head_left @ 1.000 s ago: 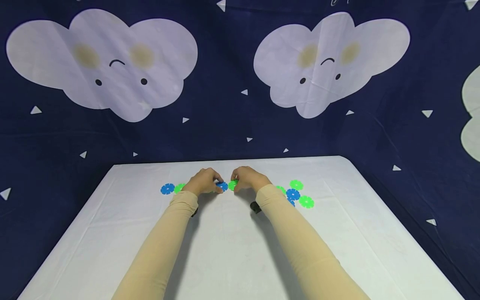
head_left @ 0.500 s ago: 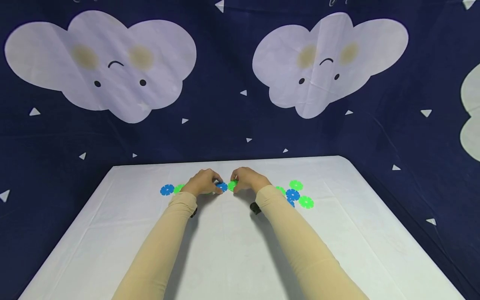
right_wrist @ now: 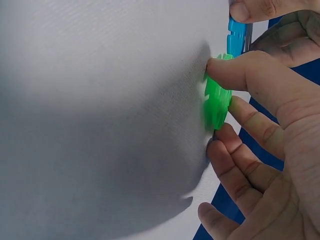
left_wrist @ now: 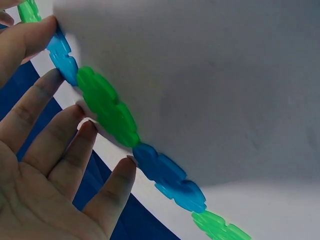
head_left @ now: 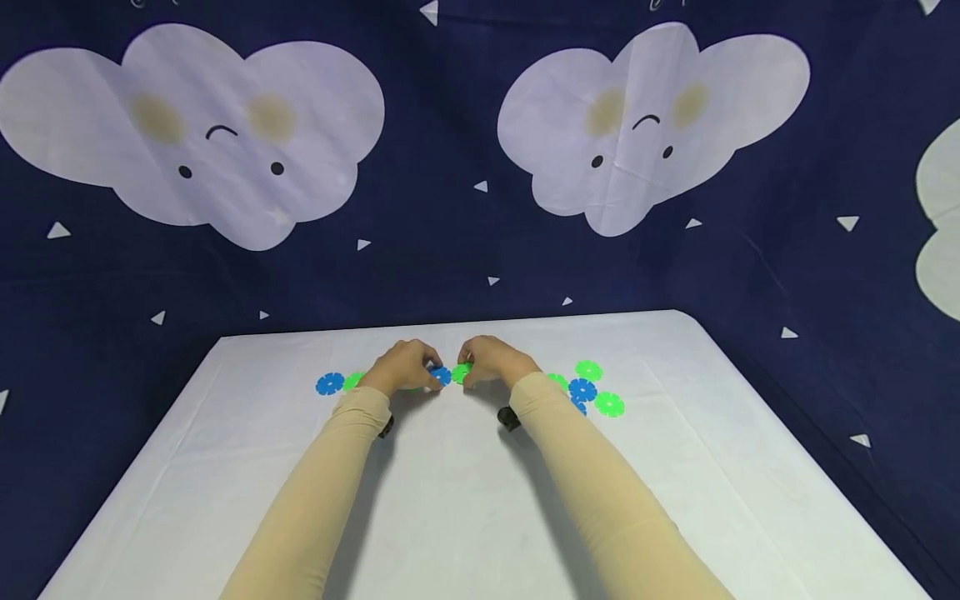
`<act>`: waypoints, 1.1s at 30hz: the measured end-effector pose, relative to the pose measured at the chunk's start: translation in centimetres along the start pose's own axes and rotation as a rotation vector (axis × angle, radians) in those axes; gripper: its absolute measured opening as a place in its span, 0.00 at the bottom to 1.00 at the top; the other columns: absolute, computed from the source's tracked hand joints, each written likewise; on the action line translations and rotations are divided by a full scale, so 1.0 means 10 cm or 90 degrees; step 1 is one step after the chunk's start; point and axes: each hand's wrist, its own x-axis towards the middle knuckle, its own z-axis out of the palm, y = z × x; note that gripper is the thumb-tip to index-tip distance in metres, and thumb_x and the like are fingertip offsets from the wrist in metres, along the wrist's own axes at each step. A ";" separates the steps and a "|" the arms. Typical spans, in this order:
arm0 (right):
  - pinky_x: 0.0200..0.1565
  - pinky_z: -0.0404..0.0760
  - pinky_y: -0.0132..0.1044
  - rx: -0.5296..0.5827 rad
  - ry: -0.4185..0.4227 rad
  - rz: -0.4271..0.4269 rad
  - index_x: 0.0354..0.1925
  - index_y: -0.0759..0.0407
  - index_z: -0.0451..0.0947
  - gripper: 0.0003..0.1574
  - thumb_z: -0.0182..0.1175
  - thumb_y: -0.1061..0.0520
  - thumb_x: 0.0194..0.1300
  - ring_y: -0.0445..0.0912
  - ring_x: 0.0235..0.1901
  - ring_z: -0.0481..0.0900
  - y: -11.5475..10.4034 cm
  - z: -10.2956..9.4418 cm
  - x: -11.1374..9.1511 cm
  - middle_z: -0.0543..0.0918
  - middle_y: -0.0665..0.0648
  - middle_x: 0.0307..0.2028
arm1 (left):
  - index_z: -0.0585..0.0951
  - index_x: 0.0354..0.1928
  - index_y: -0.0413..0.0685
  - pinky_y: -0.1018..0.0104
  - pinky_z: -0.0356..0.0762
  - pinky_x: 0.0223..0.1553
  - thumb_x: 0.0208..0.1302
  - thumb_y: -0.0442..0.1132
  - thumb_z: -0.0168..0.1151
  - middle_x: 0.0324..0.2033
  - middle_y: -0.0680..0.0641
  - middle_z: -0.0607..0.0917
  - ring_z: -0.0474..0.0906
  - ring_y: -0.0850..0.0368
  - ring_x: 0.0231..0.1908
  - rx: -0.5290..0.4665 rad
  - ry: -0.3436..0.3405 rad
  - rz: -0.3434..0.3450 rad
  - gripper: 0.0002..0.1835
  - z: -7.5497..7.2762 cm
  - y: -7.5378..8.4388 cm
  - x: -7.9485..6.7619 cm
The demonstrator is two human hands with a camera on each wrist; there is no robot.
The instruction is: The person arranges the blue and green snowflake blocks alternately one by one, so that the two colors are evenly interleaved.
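My left hand (head_left: 402, 367) pinches a blue notched plastic disc (left_wrist: 64, 62) between thumb and finger. That disc is at the right end of a row of alternating discs: a green disc (left_wrist: 109, 107), another blue disc (left_wrist: 170, 177) and a further green disc (left_wrist: 220, 227). The other fingers of this hand lie along the row's far side. My right hand (head_left: 495, 362) holds a single green disc (right_wrist: 218, 102) by thumb and finger, edge to edge with the blue one. Whether their slots interlock I cannot tell. In the head view, the left hand hides part of the row.
Right of my right arm lie several loose discs, among them a green disc (head_left: 588, 370), a blue disc (head_left: 582, 390) and a green disc (head_left: 610, 405). The row's left end is a blue disc (head_left: 330, 383). Behind the white table (head_left: 450, 500) hangs a dark blue cloud-print cloth (head_left: 435, 275).
The head view has shifted slightly. Both hands keep their grip on the blue and the green disc, with hardly any visible movement.
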 end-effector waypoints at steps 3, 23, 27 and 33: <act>0.65 0.82 0.46 -0.004 0.001 -0.001 0.57 0.56 0.86 0.28 0.80 0.55 0.59 0.50 0.56 0.84 0.02 -0.01 0.00 0.87 0.58 0.56 | 0.91 0.56 0.53 0.40 0.84 0.59 0.59 0.46 0.83 0.53 0.46 0.91 0.84 0.48 0.54 0.009 -0.003 0.002 0.23 -0.01 0.02 0.00; 0.69 0.80 0.51 -0.021 -0.017 -0.043 0.66 0.56 0.82 0.32 0.76 0.51 0.66 0.55 0.63 0.82 0.30 -0.40 -0.28 0.85 0.61 0.62 | 0.85 0.63 0.48 0.41 0.80 0.67 0.59 0.49 0.83 0.66 0.40 0.85 0.81 0.42 0.66 0.020 -0.012 0.033 0.31 0.00 0.15 0.07; 0.69 0.80 0.51 -0.003 -0.030 -0.043 0.66 0.58 0.82 0.33 0.76 0.52 0.66 0.56 0.63 0.82 0.47 -0.53 -0.42 0.85 0.63 0.63 | 0.85 0.64 0.47 0.43 0.79 0.70 0.59 0.49 0.83 0.66 0.40 0.85 0.81 0.43 0.66 0.006 -0.009 0.037 0.32 0.03 0.19 0.10; 0.70 0.79 0.54 -0.019 -0.049 -0.003 0.65 0.54 0.83 0.33 0.78 0.52 0.63 0.56 0.65 0.81 0.64 -0.58 -0.66 0.84 0.61 0.63 | 0.85 0.65 0.48 0.44 0.73 0.75 0.60 0.49 0.82 0.69 0.41 0.83 0.77 0.41 0.72 -0.025 -0.014 0.039 0.32 0.12 0.23 0.16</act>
